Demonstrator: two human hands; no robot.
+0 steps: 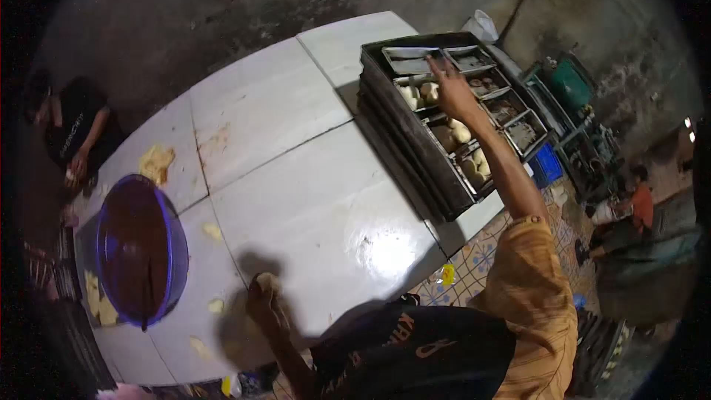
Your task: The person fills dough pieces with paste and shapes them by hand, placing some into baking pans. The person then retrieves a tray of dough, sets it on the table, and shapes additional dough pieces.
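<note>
My right hand (451, 91) reaches over the top of a stack of dark metal baking pans (396, 141), its fingers stretched toward the compartments at the far end. Beneath and beside it, pale dough pieces (459, 131) lie in several of the rectangular compartments; others show only their bottoms. Low over the white tiled table (318, 200), my left hand (261, 305) is closed around a pale piece of dough (269, 282). That hand is in shadow, so its fingers are only partly visible.
A blue-rimmed basin (178, 252) of brown filling, with a dark stick in it, stands at left. Dough scraps (212, 232) and a yellowish dough lump (156, 164) lie nearby. A co-worker (78, 130) stands at far left; another person (640, 204) and green machinery (572, 83) are at right.
</note>
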